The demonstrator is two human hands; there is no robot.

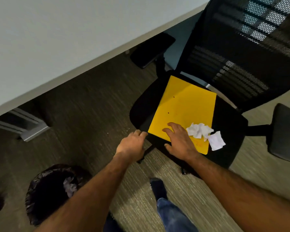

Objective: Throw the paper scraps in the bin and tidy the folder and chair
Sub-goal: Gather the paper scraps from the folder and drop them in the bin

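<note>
Folder [181, 108] flat on chair seat [141, 106], long axis toward backrest [241, 47].

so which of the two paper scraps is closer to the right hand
The crumpled scrap on the yellow folder, just beside the right hand. The flatter scrap lies farther out, partly off the folder's corner on the chair seat.

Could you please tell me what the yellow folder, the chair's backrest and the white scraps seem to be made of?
The flat yellow folder looks like matte card or thin plastic: smooth, stiff, unclear which. The black chair backrest is open mesh; light shows through its holes. The crumpled white scraps look like paper, judging by sharp creases.
</note>
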